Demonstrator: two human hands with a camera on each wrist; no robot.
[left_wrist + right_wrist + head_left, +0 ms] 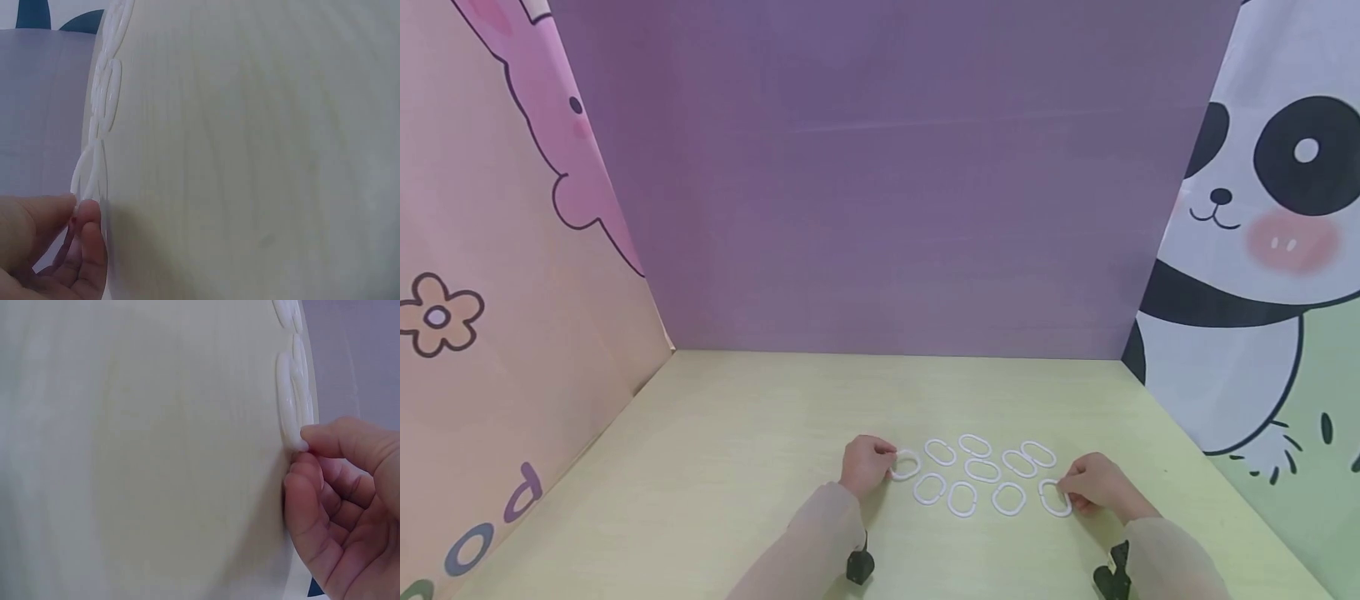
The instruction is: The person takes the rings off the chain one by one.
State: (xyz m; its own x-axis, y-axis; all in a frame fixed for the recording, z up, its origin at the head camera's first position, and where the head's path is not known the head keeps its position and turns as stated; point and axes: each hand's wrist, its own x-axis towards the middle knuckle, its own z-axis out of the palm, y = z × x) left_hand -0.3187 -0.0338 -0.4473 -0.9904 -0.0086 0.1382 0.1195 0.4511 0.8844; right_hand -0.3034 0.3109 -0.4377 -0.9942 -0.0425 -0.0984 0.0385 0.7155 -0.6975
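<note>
My left hand [867, 463] pinches a white oval link [918, 463] between thumb and fingertips, at the left end of a loose group of such links. In the left wrist view this pinched link [78, 169] is tilted up from the tabletop. Over at the group's right end, my right hand [1099, 483] pinches another white oval link [1057, 514] by its edge. The right wrist view has that link [286, 400] seen almost edge-on, its near end between thumb and fingers. Several more white links, such as one in the middle [982, 461], lie flat between the two hands.
The links lie on a pale wood-grain table [745, 467]. A purple panel [880, 183] stands along its far edge. Printed walls close in both sides, one pink [550, 350] and one with a panda [1225, 367]. Dark wrist devices [860, 567] hang below both sleeves.
</note>
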